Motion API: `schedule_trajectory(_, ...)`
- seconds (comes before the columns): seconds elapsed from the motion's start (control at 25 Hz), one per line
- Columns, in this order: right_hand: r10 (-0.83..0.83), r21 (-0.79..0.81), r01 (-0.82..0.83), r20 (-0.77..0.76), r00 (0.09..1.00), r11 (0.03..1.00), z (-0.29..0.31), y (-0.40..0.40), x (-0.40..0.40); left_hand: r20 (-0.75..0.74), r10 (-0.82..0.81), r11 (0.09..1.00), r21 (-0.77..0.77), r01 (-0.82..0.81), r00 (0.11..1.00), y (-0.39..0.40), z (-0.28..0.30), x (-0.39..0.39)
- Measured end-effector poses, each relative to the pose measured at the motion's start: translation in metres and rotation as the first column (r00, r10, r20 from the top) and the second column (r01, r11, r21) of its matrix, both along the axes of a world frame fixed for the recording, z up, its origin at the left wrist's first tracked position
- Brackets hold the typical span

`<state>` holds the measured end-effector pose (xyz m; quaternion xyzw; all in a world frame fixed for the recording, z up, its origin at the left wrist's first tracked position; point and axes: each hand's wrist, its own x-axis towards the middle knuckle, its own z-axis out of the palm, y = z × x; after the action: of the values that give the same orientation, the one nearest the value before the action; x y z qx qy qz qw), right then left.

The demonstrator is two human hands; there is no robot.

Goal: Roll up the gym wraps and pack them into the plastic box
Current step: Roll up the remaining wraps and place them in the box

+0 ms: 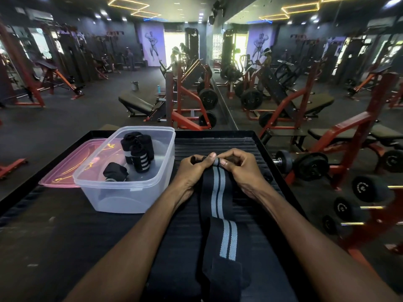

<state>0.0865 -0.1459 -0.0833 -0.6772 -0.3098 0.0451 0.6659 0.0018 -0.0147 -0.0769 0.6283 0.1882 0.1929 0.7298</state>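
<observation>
A long black wrap point(218, 192) with two pale stripes lies lengthwise on the ribbed black desk point(250, 149), its far end pinched between both hands, most likely so the first tight turn of a roll can be started there while the rest trails flat toward the person. The left hand point(194, 168) and the right hand point(239, 166) each have a grip clenched on that end, thumbs on top and fingers curled under, one at either edge, which should keep the roll square. The loose tail doubles over itself near the bottom of the view; that fold may need straightening as the roll advances. Just left of the hands stands the clear plastic box point(122, 192), open, with several rolled wraps point(137, 151) already inside and room left over. Its pink lid point(63, 168) lies flat behind the box, out of the way. Nothing sits between the hands and the box. Beyond the desk are benches and weight racks; dumbbells point(368, 188) lie to the right.
</observation>
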Motion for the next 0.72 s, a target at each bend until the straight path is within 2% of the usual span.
schedule_trajectory(0.08,0.021,0.004,-0.021,-0.006,1.000,1.000,0.0003,-0.0004,-0.0010,-0.006,0.049,0.994,0.096,-0.048,0.999,0.0003,-0.0015,0.0009)
schedule_trajectory(0.16,0.036,-0.028,-0.038,-0.062,0.997,0.999,-0.0019,-0.0001,-0.0002,0.054,0.077,0.984,0.157,-0.084,0.996,-0.0002,-0.0017,0.0011)
schedule_trajectory(0.24,0.030,-0.130,-0.044,-0.103,0.994,0.991,-0.0034,0.0005,0.0020,0.102,0.070,0.974,0.207,-0.090,0.992,0.0001,-0.0018,0.0015)
schedule_trajectory(0.32,0.016,-0.214,-0.028,-0.060,0.998,0.977,-0.0029,0.0002,0.0031,0.117,0.066,0.963,0.252,-0.094,0.991,0.0010,-0.0026,0.0015)
schedule_trajectory(0.44,-0.001,-0.141,0.004,0.025,1.000,0.990,0.0018,-0.0024,-0.0006,0.106,0.033,0.983,0.177,-0.051,0.994,-0.0002,-0.0038,0.0023)
schedule_trajectory(0.52,0.016,-0.067,-0.014,0.032,0.999,0.998,0.0026,-0.0039,-0.0018,0.078,0.011,0.994,0.105,-0.019,0.997,-0.0023,-0.0033,0.0016)
schedule_trajectory(0.56,0.031,-0.045,-0.030,0.026,0.999,0.999,0.0026,-0.0037,-0.0025,0.067,0.020,0.993,0.119,-0.028,0.998,-0.0024,-0.0041,0.0016)
schedule_trajectory(0.72,0.065,-0.025,-0.069,-0.140,0.988,0.997,-0.0006,-0.0003,-0.0004,0.122,0.060,0.976,0.199,-0.084,0.991,0.0000,-0.0034,0.0014)
